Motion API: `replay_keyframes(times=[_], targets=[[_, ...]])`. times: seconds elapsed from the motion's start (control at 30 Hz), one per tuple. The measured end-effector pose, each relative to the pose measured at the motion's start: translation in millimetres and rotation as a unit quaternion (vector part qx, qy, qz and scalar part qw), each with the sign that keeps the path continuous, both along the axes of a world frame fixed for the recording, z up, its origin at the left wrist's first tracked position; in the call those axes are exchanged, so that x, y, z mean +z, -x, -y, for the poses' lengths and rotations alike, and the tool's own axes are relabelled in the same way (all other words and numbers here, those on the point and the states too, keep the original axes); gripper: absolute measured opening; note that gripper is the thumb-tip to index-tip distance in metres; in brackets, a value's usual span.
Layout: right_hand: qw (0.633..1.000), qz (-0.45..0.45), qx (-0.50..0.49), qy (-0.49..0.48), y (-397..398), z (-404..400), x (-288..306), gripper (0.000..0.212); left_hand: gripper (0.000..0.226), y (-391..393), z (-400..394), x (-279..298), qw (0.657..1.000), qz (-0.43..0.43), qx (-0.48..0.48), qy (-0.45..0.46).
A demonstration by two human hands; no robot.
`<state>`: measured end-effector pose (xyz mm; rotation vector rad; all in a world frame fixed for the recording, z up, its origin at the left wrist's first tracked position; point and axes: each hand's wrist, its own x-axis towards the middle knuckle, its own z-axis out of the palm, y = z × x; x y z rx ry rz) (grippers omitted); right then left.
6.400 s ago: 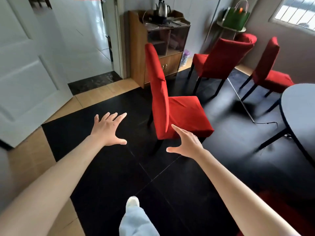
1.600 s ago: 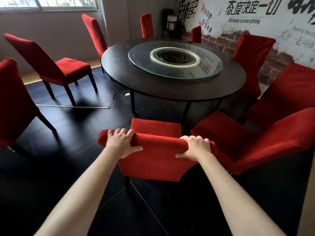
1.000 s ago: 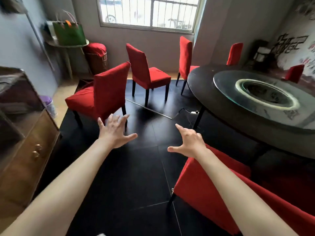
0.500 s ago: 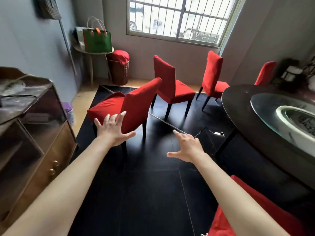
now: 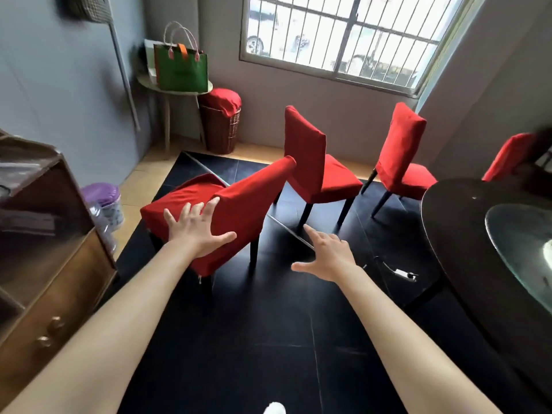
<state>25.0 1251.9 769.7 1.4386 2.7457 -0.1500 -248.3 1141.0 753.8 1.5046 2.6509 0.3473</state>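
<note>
Black floor (image 5: 268,324) left of the table (image 5: 454,228) holds the nearest chair (image 5: 248,204), toward whose back the left hand (image 5: 197,231) and right hand (image 5: 328,258) reach, fingers spread and empty; next they likely need to grip its top edge.

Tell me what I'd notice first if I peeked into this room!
The nearest red chair, bright against the black floor, stands left of centre with its back toward the camera. The left hand and right hand, spread wide, reach toward it. Farther back, a green bag sits on a small round table in the corner beside the barred window.
</note>
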Motion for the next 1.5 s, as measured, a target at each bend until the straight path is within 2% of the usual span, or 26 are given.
replay_keyframes(times=[0.17, 0.27, 0.37, 0.7, 1.07, 1.33, 1.5], targets=[[0.999, 0.0, 0.049, 0.019, 31.0, -113.4, -5.7, 0.104, 0.097, 13.5, -96.8, -3.7, 0.999, 0.003, 0.042, 0.017], [0.997, 0.019, 0.072, 0.029, 48.8, -166.3, -15.3, 0.103, 0.095, 13.3, -135.0, -19.3, 0.997, 0.044, 0.061, 0.016], [0.994, 0.027, 0.096, 0.039, 67.6, -206.7, -25.8, 0.108, 0.094, 20.7, -168.1, -34.4, 0.993, 0.082, 0.089, 0.012], [0.982, 0.02, 0.177, 0.063, 159.1, -319.8, -41.3, 0.115, 0.097, 78.4, -271.8, -55.3, 0.987, 0.098, 0.121, 0.032], [0.962, 0.082, 0.247, 0.088, 234.6, -398.8, -67.6, 0.121, 0.103, 84.2, -315.2, -105.6, 0.963, 0.162, 0.169, 0.132], [0.92, 0.167, 0.342, 0.089, 272.8, -454.2, -100.5, 0.114, 0.124, 87.3, -321.5, -121.5, 0.951, 0.135, 0.197, 0.194], [0.901, 0.178, 0.39, 0.066, 283.9, -474.6, -117.0, 0.114, 0.121, 84.6, -322.3, -120.4, 0.951, 0.114, 0.201, 0.207]])
